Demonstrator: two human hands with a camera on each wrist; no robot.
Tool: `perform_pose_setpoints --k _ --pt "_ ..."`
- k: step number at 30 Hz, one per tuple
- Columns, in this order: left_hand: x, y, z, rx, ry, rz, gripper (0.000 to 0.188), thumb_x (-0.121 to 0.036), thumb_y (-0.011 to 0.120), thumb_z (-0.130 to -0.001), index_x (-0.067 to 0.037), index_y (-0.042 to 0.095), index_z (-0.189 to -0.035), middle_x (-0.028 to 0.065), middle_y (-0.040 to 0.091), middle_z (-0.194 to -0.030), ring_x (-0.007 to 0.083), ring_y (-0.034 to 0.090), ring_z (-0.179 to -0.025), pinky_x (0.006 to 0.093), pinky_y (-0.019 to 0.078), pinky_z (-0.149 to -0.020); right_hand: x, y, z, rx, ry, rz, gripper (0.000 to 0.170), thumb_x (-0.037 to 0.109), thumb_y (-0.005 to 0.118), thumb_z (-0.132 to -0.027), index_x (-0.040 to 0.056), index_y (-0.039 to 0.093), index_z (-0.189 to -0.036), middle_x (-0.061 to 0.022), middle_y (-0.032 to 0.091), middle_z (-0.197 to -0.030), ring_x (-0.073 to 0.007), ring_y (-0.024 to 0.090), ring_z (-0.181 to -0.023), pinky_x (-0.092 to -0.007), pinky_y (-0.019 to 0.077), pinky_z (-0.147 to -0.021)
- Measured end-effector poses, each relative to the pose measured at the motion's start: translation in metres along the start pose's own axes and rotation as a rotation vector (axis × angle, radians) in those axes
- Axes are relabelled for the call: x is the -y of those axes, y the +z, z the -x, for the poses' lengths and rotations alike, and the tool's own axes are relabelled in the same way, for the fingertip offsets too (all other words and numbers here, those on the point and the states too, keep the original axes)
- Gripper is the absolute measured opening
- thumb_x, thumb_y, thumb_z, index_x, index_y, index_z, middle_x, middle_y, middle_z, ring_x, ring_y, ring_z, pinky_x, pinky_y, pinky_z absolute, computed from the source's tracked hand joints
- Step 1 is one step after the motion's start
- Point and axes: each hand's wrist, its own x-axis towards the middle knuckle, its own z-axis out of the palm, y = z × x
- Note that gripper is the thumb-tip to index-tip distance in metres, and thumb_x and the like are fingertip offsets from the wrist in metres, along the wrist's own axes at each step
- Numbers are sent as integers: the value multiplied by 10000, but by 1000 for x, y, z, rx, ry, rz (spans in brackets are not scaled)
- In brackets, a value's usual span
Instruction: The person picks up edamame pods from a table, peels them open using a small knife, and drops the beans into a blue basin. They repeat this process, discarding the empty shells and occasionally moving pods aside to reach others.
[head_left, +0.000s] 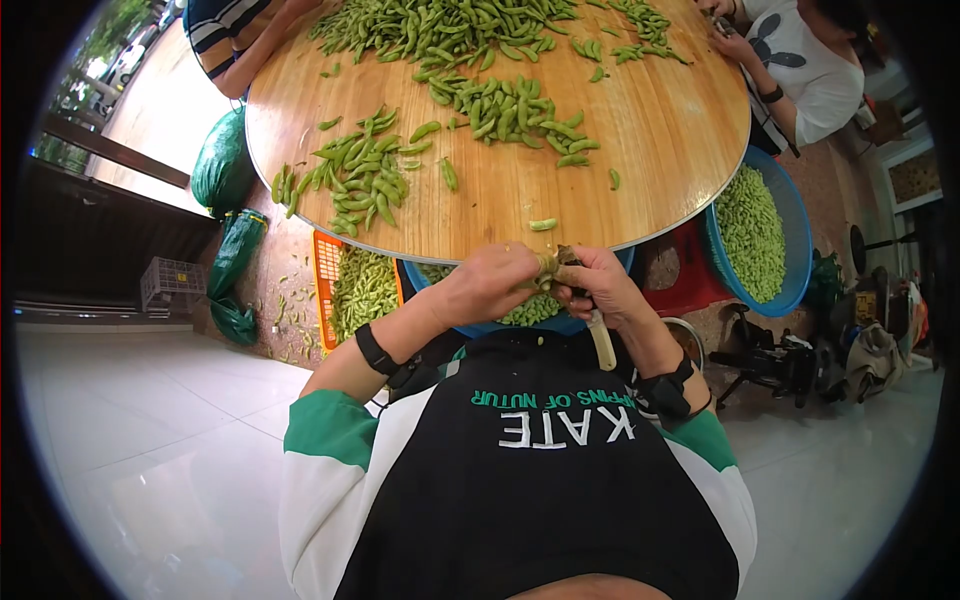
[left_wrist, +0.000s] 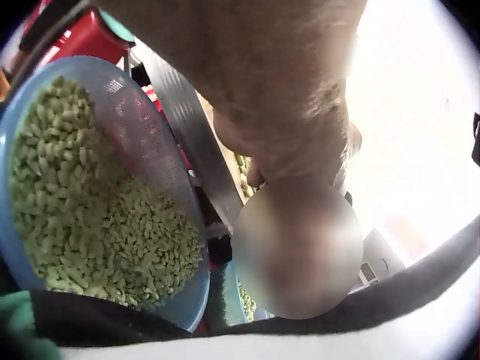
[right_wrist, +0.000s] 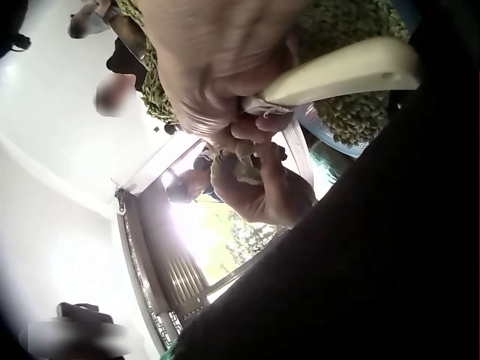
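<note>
My left hand [head_left: 490,280] pinches a small yellow-green pod [head_left: 545,265] just off the table's near edge; in the left wrist view the hand [left_wrist: 285,105] hides its own fingertips. My right hand [head_left: 605,290] meets it there, its fingers curled round a tool with a cream handle [head_left: 602,345] that points down toward my shirt. The right wrist view shows that handle [right_wrist: 337,75] under the palm of my right hand [right_wrist: 225,60], with the fingertips of both hands together. The tool's working end is hidden. A single pod [head_left: 543,225] lies on the table beyond my fingers.
Heaps of green pods [head_left: 350,170] cover parts of the round wooden table [head_left: 670,150]. At the right stands a blue basin [head_left: 797,240] of shelled beans, at the left an orange crate [head_left: 327,275] of pods. Two other people sit across. Another blue basin is below my hands.
</note>
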Motion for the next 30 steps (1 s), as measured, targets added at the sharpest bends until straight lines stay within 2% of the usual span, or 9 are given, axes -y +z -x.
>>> perform_pose_setpoints --k 9,12,14,16,18,22,24,28,30 --pt "1 2 5 -79 133 -124 160 -48 684 -744 -54 564 -850 89 533 -782 275 564 -686 358 451 -564 4 6 0 -6 39 -119 147 175 566 -925 40 570 -866 -14 558 -660 -45 405 -403 -200 300 -345" --pt "6 -6 11 -68 37 -177 146 -63 682 -747 -56 566 -837 84 523 -770 272 562 -677 359 445 -556 7 2 -5 -57 -46 234 130 153 580 -906 29 570 -871 -31 573 -678 -83 472 -465 -242 371 -407" --pt "13 -14 13 -62 -21 -245 140 -83 678 -756 -56 566 -835 82 518 -764 272 560 -673 364 440 -554 6 0 -15 -320 -565 784 75 79 572 -891 4 571 -900 -8 561 -678 -97 535 -569 -250 416 -513" --pt "23 -26 11 -95 -172 -539 153 -152 676 -777 -53 570 -828 97 512 -772 295 563 -729 380 430 -577 17 7 -19 -343 -518 912 113 50 620 -843 -2 563 -926 -38 581 -767 -169 591 -687 -294 442 -596" --pt "36 -42 5 -140 -220 -691 178 -187 678 -778 -53 585 -848 102 530 -819 302 555 -796 391 422 -617 22 14 -29 -457 -907 1351 204 80 664 -785 25 577 -962 -86 577 -889 -249 592 -768 -334 464 -619" --pt "31 -58 -14 -150 -414 -1060 249 -234 689 -758 -52 625 -915 116 563 -979 310 506 -987 424 387 -739 24 12 -39 -435 -890 1521 266 116 675 -739 51 576 -977 -115 553 -939 -312 563 -854 -389 475 -656" --pt "26 -59 -26 -135 -408 -1016 294 -244 694 -753 -42 630 -957 114 563 -1048 297 484 -1039 423 366 -773 25 12 -35 -433 -647 1634 252 134 656 -742 64 567 -968 -112 542 -895 -307 555 -897 -412 476 -674" --pt "35 -41 -52 -223 -196 -762 265 -157 701 -766 -43 629 -994 115 573 -1042 315 518 -1005 427 399 -816 29 -2 -22 -438 -647 1566 211 141 649 -735 73 584 -925 -113 556 -856 -308 572 -864 -416 489 -669" --pt "48 -22 -66 -137 -309 -250 231 -112 662 -783 -39 617 -998 156 566 -1020 342 549 -934 431 438 -773 24 -6 -16 -395 -652 1539 178 151 639 -746 63 576 -887 -119 549 -835 -317 576 -822 -414 486 -668"
